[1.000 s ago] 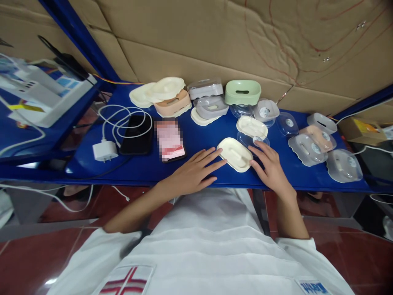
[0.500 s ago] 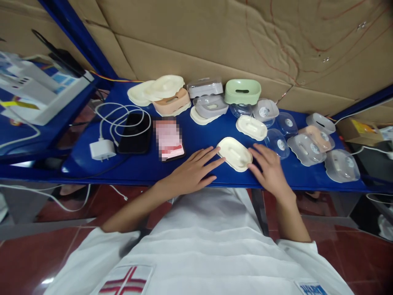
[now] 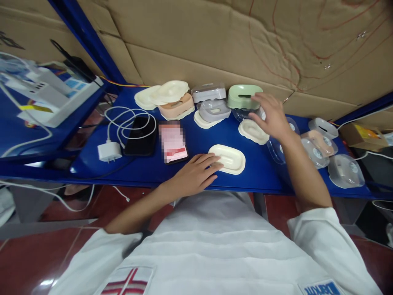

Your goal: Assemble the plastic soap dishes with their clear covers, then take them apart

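Note:
A cream moulded tray (image 3: 231,160) lies near the front edge of the blue table. My left hand (image 3: 198,174) rests at its left end, fingers stretched out over the rim and not wrapped round it. My right hand (image 3: 272,116) reaches to the back, thumb and fingers apart, by the right end of a pale green oval holder (image 3: 238,99) with a slot; whether the fingertips touch it I cannot tell. A second cream tray (image 3: 252,132) lies below the right hand. Part of the clear covers behind is hidden by the hand.
Peach holder (image 3: 176,107) with cream trays on top, and lilac holders (image 3: 215,111), stand at the back. On the left are a lit phone (image 3: 172,143), a black phone (image 3: 139,141) and a white charger (image 3: 109,151) with coiled cable. Clear covers (image 3: 346,171) lie right.
My right hand has left the front cream tray and moved up and back to the green holder. The tray has turned flatter and shifted slightly left, with my left hand still at it.

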